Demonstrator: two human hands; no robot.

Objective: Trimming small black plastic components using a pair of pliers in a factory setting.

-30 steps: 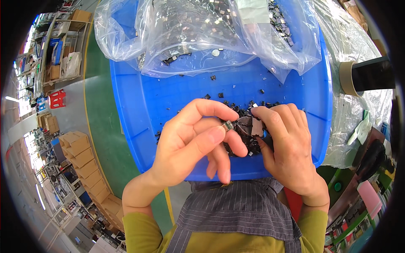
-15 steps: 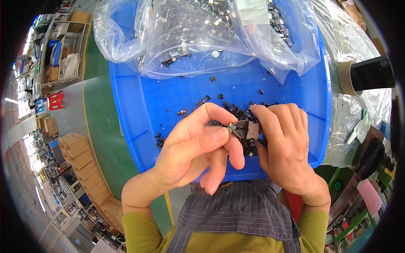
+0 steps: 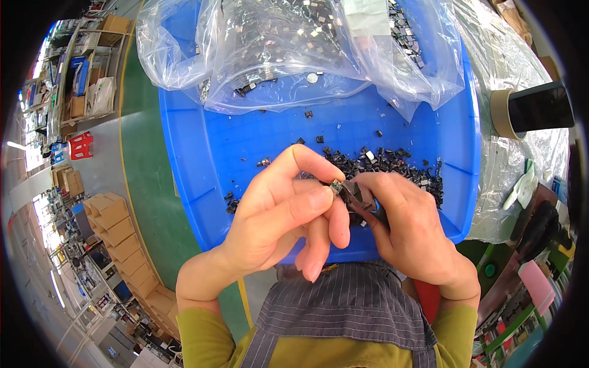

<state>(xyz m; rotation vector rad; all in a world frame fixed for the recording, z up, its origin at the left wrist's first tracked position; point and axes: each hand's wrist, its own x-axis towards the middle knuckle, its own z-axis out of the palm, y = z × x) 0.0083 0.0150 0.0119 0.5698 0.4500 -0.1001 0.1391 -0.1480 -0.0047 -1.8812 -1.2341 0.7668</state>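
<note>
Between the thumb and forefinger of my left hand (image 3: 270, 214) is a small black-and-silver part (image 3: 337, 186), and my other left fingers curl loosely below. My right hand (image 3: 411, 224) is closed round dark metal nippers (image 3: 357, 200), whose handles are mostly hidden in the palm. The nippers' tips point left and meet the small part, or lie very close to it. Both hands are above the near side of a blue plastic tray (image 3: 187, 178). Beneath and beyond them lies a heap of small black pieces (image 3: 399, 164).
A clear plastic bag (image 3: 276, 58) of small metallic parts lies across the tray's far side. To the right, a roll of tape (image 3: 504, 115) and a black phone-like object (image 3: 543, 107) rest on plastic sheeting (image 3: 485, 208). Stacked cardboard boxes (image 3: 126, 245) stand at the left.
My right hand has turned and its fingers have curled in, swinging the nippers to a narrower, tilted view. More of the black heap shows. My left hand keeps the small part almost in place.
</note>
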